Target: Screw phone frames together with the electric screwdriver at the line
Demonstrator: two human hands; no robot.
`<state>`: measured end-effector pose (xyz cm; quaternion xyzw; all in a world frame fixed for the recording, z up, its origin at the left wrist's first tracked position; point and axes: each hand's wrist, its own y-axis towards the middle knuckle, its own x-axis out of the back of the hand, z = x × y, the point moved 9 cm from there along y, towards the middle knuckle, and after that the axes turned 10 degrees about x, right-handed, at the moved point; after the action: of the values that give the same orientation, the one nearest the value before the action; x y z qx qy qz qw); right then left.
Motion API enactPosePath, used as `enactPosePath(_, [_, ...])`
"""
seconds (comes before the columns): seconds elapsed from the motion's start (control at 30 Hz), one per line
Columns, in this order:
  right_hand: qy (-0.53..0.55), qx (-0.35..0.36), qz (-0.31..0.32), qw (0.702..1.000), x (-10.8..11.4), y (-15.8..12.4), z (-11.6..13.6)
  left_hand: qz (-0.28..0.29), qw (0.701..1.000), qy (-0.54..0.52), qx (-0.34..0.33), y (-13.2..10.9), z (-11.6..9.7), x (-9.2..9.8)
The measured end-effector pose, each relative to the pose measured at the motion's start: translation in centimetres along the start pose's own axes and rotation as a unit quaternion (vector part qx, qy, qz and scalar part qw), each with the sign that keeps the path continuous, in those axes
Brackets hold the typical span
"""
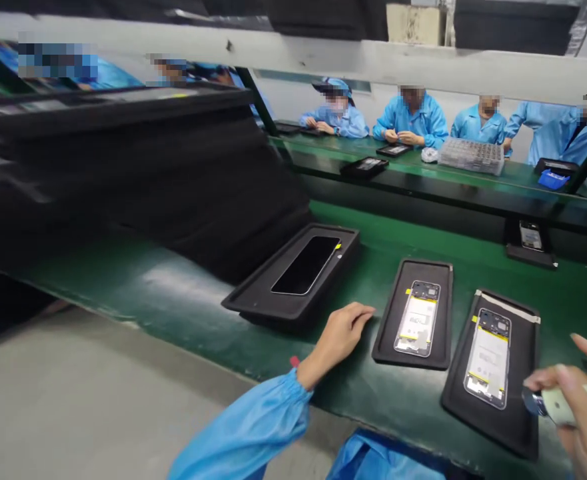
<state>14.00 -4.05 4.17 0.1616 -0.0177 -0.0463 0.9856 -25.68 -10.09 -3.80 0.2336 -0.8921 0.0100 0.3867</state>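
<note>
My left hand (pixel 342 337) is over the green bench between two black trays, its fingers drawn together and nothing visible in them. To its left, a black tray (pixel 253 303) sits on a stack and holds a phone (pixel 308 265) with its dark screen up. On its right, another black tray (pixel 390 340) carries an opened phone (pixel 417 319) with a white battery showing. My right hand (pixel 580 413), cut off by the frame edge, grips a pale green electric screwdriver (pixel 568 405). Beside it lies a third tray (pixel 460 393) with an opened phone (pixel 489 358).
Tall stacks of black trays (pixel 138 173) fill the left side. Across the bench (pixel 183 293), a single tray (pixel 548 257) holds a phone. Co-workers in blue (pixel 416 120) sit behind a second bench with a clear parts box (pixel 470 157) and a blue bin (pixel 553 179).
</note>
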Motion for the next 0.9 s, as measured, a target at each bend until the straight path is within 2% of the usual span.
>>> enactPosePath(0.07, [0.027,0.008,0.028,0.999,-3.9,-0.2,0.5,0.006,1.000,-0.013,-0.006,-0.5,1.7,-0.1])
enactPosePath(0.13, [0.051,0.008,0.061,0.997,-7.5,-0.4,0.3,0.020,0.999,-0.030,-0.018,-0.6,2.4,-0.5])
enactPosePath(0.23, [0.114,0.009,0.095,0.989,-11.8,-0.7,0.1,0.009,0.998,-0.062,-0.030,-0.5,2.2,0.0])
enactPosePath(0.33, [0.148,0.012,0.100,0.984,-14.6,-1.0,0.1,-0.033,0.992,-0.115,-0.040,-1.1,0.8,1.5])
enactPosePath(0.4, [0.147,0.015,0.113,0.982,-16.1,-1.4,0.1,-0.013,0.986,-0.161,-0.050,-2.0,-0.8,1.1])
enactPosePath(0.53, [0.125,0.011,0.153,0.980,-18.6,-2.5,-0.2,0.092,0.961,-0.257,-0.032,-4.0,-3.4,-2.1])
enactPosePath(0.63, [0.117,0.002,0.171,0.978,-19.7,-3.3,-0.6,0.113,0.950,-0.291,-0.016,-4.8,-4.1,-3.5])
enactPosePath(0.9, [0.089,0.028,0.220,0.971,-21.6,-4.4,-0.3,0.143,0.935,-0.322,-0.039,-5.1,-4.8,-3.7])
